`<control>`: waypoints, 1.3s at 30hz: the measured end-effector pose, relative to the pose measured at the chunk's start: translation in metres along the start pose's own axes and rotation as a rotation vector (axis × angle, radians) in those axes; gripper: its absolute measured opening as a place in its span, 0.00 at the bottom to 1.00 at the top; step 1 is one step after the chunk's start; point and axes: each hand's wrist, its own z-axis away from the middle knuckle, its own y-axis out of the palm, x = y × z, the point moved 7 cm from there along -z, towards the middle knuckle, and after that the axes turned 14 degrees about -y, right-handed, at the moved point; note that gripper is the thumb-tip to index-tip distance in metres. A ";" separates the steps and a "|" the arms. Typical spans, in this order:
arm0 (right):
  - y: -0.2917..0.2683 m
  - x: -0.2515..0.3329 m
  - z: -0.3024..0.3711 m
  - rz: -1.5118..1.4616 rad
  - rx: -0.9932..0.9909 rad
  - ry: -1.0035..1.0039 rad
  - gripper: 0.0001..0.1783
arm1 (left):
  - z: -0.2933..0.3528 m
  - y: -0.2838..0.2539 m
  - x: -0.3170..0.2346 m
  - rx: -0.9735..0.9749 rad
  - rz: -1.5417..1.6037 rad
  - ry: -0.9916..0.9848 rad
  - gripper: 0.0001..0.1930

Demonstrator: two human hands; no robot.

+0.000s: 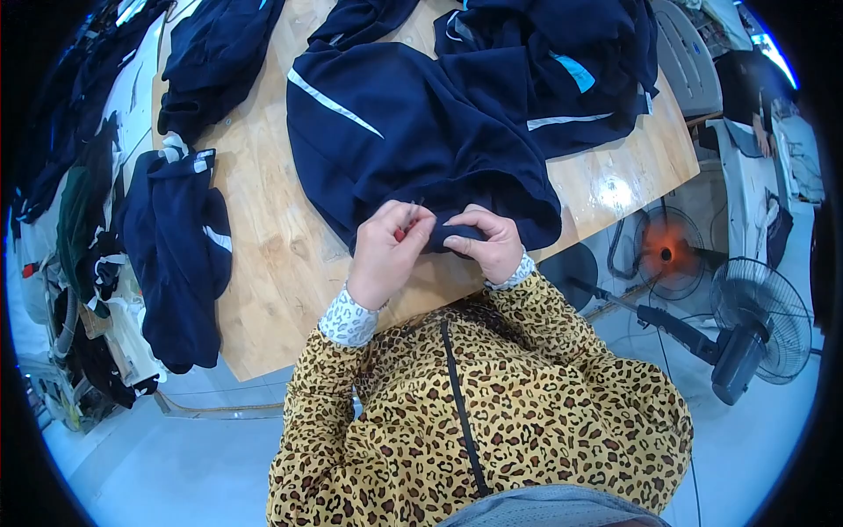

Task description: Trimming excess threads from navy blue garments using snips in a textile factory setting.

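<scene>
A navy garment [395, 97] with a white stripe is spread over the near part of the wooden table, its opening turned toward me. At the left side of that opening, my left hand [388, 250] is closed around a small red-handled tool [400, 234]. A thin dark metal tip pokes up past its fingers; the rest of the tool is hidden. Just to the right, my right hand [493, 246] pinches the garment's near edge between thumb and fingers. The two hands are close together but apart.
More navy garments lie at the right [580, 39], the upper left [215, 57] and along the left edge [176, 255] of the wooden table [259, 220]. A standing fan [760, 321] and a grey plastic chair [688, 57] are to the right. Piled clothes fill the far left.
</scene>
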 end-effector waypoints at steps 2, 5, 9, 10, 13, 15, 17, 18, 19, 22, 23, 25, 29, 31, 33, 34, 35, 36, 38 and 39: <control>0.000 -0.003 0.001 -0.091 -0.010 0.022 0.09 | -0.002 -0.001 0.003 0.025 0.109 -0.085 0.05; 0.002 -0.009 0.002 -0.215 0.006 0.097 0.09 | -0.003 -0.004 0.011 0.059 0.271 -0.171 0.06; 0.002 -0.013 0.004 -0.247 0.006 0.111 0.09 | -0.001 -0.006 0.012 0.093 0.290 -0.217 0.06; 0.002 -0.016 0.004 -0.283 -0.013 0.126 0.08 | -0.002 -0.004 0.013 0.113 0.279 -0.222 0.06; 0.001 -0.019 0.003 -0.341 -0.037 0.146 0.08 | -0.001 -0.003 0.006 0.145 0.245 -0.179 0.08; 0.003 -0.019 0.003 -0.363 -0.039 0.148 0.08 | 0.000 -0.002 0.003 0.122 0.176 -0.072 0.09; 0.002 -0.019 0.004 -0.372 -0.062 0.161 0.08 | 0.002 -0.003 -0.005 0.103 0.106 0.035 0.10; 0.002 -0.019 0.004 -0.372 -0.061 0.160 0.08 | 0.004 -0.005 -0.008 0.096 0.064 0.042 0.13; 0.002 -0.020 0.004 -0.357 -0.064 0.170 0.08 | 0.006 -0.006 -0.011 0.091 0.022 0.050 0.16; 0.000 -0.022 0.004 -0.318 -0.070 0.170 0.08 | 0.016 -0.013 -0.021 0.072 -0.062 0.183 0.21; 0.000 -0.021 0.004 -0.295 -0.073 0.160 0.08 | 0.017 -0.016 -0.021 0.096 -0.138 0.207 0.23; -0.001 -0.016 0.002 -0.239 -0.046 0.136 0.08 | 0.022 -0.021 -0.027 0.145 -0.186 0.098 0.23; 0.001 -0.007 -0.001 -0.128 0.016 0.051 0.08 | 0.020 -0.015 -0.011 0.240 -0.295 -0.070 0.24; 0.003 -0.004 -0.003 -0.123 0.035 0.039 0.09 | 0.021 -0.014 -0.012 0.246 -0.325 -0.077 0.23; 0.004 -0.003 -0.002 -0.117 0.053 0.028 0.09 | 0.022 -0.012 -0.013 0.254 -0.354 -0.084 0.23; 0.004 -0.004 -0.002 -0.122 0.058 0.034 0.09 | 0.022 -0.011 -0.015 0.255 -0.345 -0.077 0.23; 0.004 -0.004 -0.002 -0.127 0.064 0.039 0.09 | 0.022 -0.010 -0.016 0.255 -0.336 -0.071 0.23; 0.004 -0.004 -0.002 -0.127 0.064 0.040 0.09 | 0.021 -0.010 -0.017 0.255 -0.335 -0.071 0.23; 0.003 -0.003 -0.001 -0.110 0.064 0.033 0.09 | 0.020 -0.008 -0.017 0.269 -0.353 -0.077 0.23; 0.002 -0.003 -0.001 -0.109 0.062 0.033 0.09 | 0.019 -0.007 -0.017 0.271 -0.353 -0.076 0.23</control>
